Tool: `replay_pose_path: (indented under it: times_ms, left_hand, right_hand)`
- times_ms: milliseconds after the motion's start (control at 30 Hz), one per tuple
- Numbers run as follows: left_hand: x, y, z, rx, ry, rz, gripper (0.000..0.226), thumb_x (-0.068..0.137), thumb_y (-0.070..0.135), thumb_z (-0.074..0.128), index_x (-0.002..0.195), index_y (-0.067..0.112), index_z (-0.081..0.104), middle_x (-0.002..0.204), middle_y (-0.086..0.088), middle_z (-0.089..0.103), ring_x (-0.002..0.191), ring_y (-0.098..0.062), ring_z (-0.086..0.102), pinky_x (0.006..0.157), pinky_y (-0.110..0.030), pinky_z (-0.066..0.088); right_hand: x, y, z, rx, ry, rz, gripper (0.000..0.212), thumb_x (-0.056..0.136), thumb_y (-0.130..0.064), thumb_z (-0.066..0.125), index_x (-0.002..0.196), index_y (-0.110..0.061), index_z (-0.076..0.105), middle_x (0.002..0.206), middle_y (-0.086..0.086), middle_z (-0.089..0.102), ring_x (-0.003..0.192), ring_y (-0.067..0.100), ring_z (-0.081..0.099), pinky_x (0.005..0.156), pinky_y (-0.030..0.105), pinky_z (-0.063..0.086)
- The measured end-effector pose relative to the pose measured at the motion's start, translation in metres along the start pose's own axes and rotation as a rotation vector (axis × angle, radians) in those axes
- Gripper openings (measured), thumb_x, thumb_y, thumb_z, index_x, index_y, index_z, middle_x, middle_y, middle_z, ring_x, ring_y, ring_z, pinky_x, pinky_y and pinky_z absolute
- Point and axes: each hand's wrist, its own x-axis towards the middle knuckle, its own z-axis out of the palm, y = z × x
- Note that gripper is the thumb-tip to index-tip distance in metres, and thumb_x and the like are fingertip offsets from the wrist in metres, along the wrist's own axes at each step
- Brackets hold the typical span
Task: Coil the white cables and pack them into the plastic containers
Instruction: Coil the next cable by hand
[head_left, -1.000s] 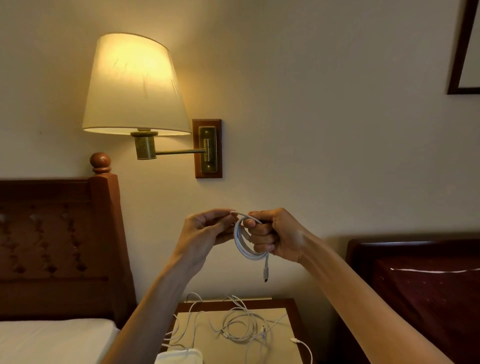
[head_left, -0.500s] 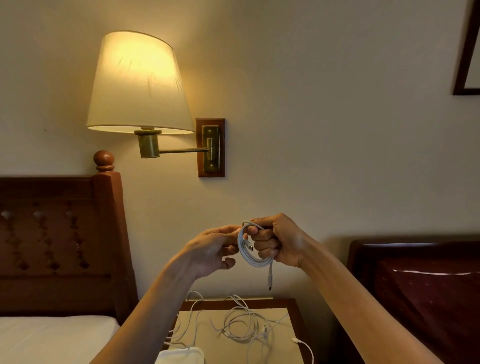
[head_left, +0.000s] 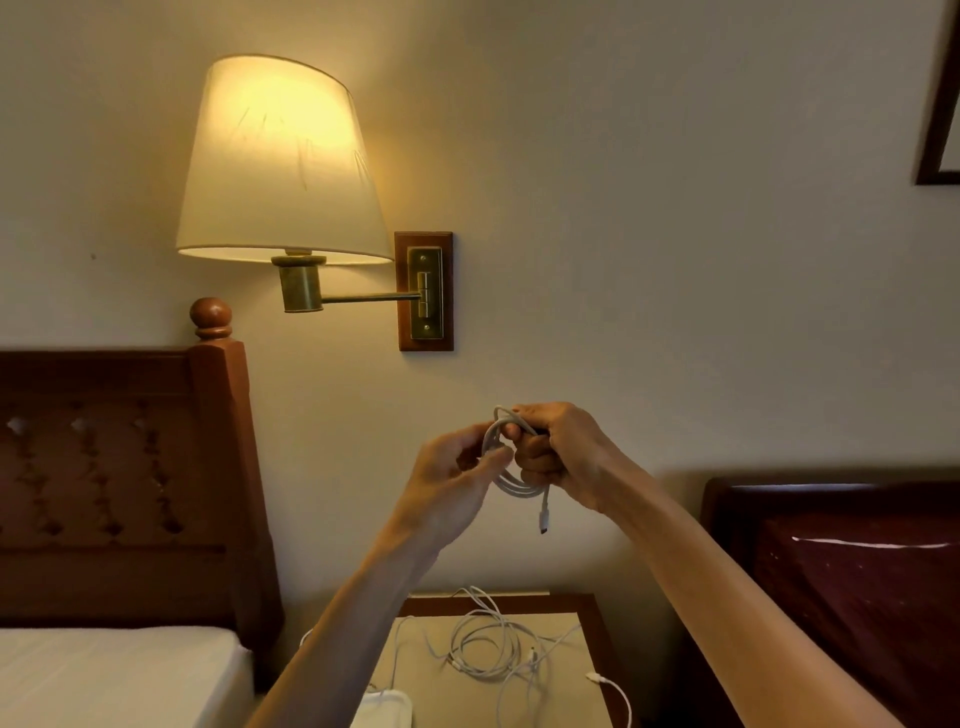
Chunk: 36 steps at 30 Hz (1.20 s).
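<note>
You hold one white cable (head_left: 511, 480) in the air, well above the desk (head_left: 592, 613) and below the wall lamp (head_left: 283, 161). Your right hand (head_left: 563, 457) has its grip closed on the top of the small coil, and the loops hang beneath your fist with a plug end (head_left: 544, 519) dangling free. Your left hand (head_left: 447, 488) pinches the coil's side between thumb and fingertips, the rest of that grip loosely curled. This looks like the finishing of the coil. To do it well, keep the right grip firm so the loops do not spring apart, and use the left to bring the loose end around the bundle. Avoid bending the cable sharply at the plug. On the desk, a tangle of loose cables (head_left: 488, 649) waits, and a pale plastic container (head_left: 387, 709) shows only partly at the desk's near edge.
</note>
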Motion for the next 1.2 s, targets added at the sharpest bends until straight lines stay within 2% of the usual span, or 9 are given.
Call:
replay_pose_path:
  times_ms: [167, 267, 367, 500, 667, 833, 933, 1033, 1200]
  left_hand:
    - [0.002, -0.021, 0.010, 0.564, 0.254, 0.193, 0.026, 0.100, 0.024, 0.047, 0.086, 0.015, 0.067, 0.071, 0.007, 0.063, 0.061, -0.005, 0.057, 0.058, -0.019, 0.046]
    - [-0.004, -0.021, 0.013, 0.660, 0.292, 0.148, 0.039, 0.098, 0.041, 0.036, 0.085, 0.017, 0.063, 0.069, 0.005, 0.065, 0.061, -0.010, 0.062, 0.062, -0.037, 0.054]
    - [-0.013, -0.014, 0.013, 0.676, 0.313, 0.139, 0.039, 0.099, 0.043, 0.037, 0.076, 0.022, 0.059, 0.065, 0.007, 0.064, 0.063, -0.013, 0.061, 0.064, -0.041, 0.052]
    - [-0.023, -0.017, 0.010, 0.546, 0.296, 0.100, 0.041, 0.098, 0.045, 0.038, 0.068, 0.024, 0.056, 0.060, 0.007, 0.061, 0.062, -0.015, 0.059, 0.063, -0.041, 0.051]
    - [-0.028, -0.031, 0.011, 0.348, 0.263, 0.031, 0.041, 0.100, 0.040, 0.039, 0.067, 0.023, 0.056, 0.058, 0.002, 0.058, 0.055, -0.013, 0.053, 0.061, -0.043, 0.045]
    - [-0.030, -0.023, 0.021, 0.154, 0.249, 0.024, 0.037, 0.100, 0.032, 0.042, 0.074, 0.013, 0.062, 0.056, 0.014, 0.054, 0.054, -0.004, 0.046, 0.056, -0.017, 0.035]
    - [-0.035, -0.023, 0.021, -0.014, 0.207, 0.029, 0.038, 0.095, 0.040, 0.042, 0.083, 0.010, 0.062, 0.060, 0.016, 0.050, 0.058, -0.009, 0.041, 0.055, -0.029, 0.036]
    - [-0.041, -0.026, 0.024, -0.019, 0.237, 0.051, 0.033, 0.094, 0.040, 0.040, 0.075, 0.016, 0.054, 0.061, 0.017, 0.046, 0.059, -0.007, 0.038, 0.054, -0.020, 0.032]
    - [-0.038, -0.035, 0.011, -0.083, 0.162, -0.016, 0.037, 0.099, 0.029, 0.039, 0.071, 0.010, 0.053, 0.060, 0.011, 0.044, 0.061, -0.007, 0.037, 0.057, -0.021, 0.031]
  right_hand:
    - [0.001, -0.001, 0.000, -0.018, 0.046, -0.027, 0.043, 0.104, -0.018, 0.026, 0.068, -0.011, 0.048, 0.049, -0.004, 0.027, 0.043, 0.011, 0.019, 0.043, 0.023, 0.022]
    - [0.001, -0.002, -0.003, -0.011, 0.074, -0.017, 0.043, 0.104, -0.018, 0.026, 0.068, -0.011, 0.048, 0.047, -0.005, 0.027, 0.041, 0.010, 0.019, 0.043, 0.023, 0.022]
    - [0.001, -0.006, -0.012, 0.035, 0.077, 0.034, 0.043, 0.103, -0.013, 0.025, 0.066, -0.011, 0.047, 0.047, -0.005, 0.025, 0.042, 0.010, 0.018, 0.043, 0.023, 0.021]
    - [0.001, -0.012, -0.013, 0.043, 0.046, 0.069, 0.041, 0.099, -0.007, 0.025, 0.064, -0.011, 0.046, 0.049, -0.004, 0.025, 0.042, 0.010, 0.020, 0.039, 0.021, 0.025]
    - [0.004, -0.006, 0.008, -0.087, 0.058, 0.002, 0.039, 0.103, -0.029, 0.039, 0.068, -0.014, 0.048, 0.052, -0.004, 0.030, 0.046, 0.011, 0.024, 0.049, 0.026, 0.024]
    - [0.013, 0.001, 0.026, -0.293, 0.202, -0.066, 0.040, 0.098, -0.038, 0.047, 0.065, -0.016, 0.050, 0.052, -0.002, 0.041, 0.046, 0.012, 0.036, 0.049, 0.026, 0.036]
    - [0.014, -0.003, 0.024, -0.270, 0.244, -0.050, 0.039, 0.096, -0.040, 0.052, 0.066, -0.015, 0.052, 0.056, 0.003, 0.043, 0.048, 0.014, 0.040, 0.050, 0.028, 0.041]
    - [0.011, -0.009, 0.021, -0.214, 0.253, -0.051, 0.038, 0.095, -0.039, 0.056, 0.066, -0.014, 0.053, 0.054, 0.001, 0.043, 0.049, 0.014, 0.040, 0.051, 0.026, 0.041]
    - [0.006, -0.014, 0.021, -0.216, 0.220, -0.092, 0.041, 0.097, -0.040, 0.054, 0.065, -0.014, 0.053, 0.052, -0.003, 0.043, 0.046, 0.010, 0.040, 0.050, 0.022, 0.041]
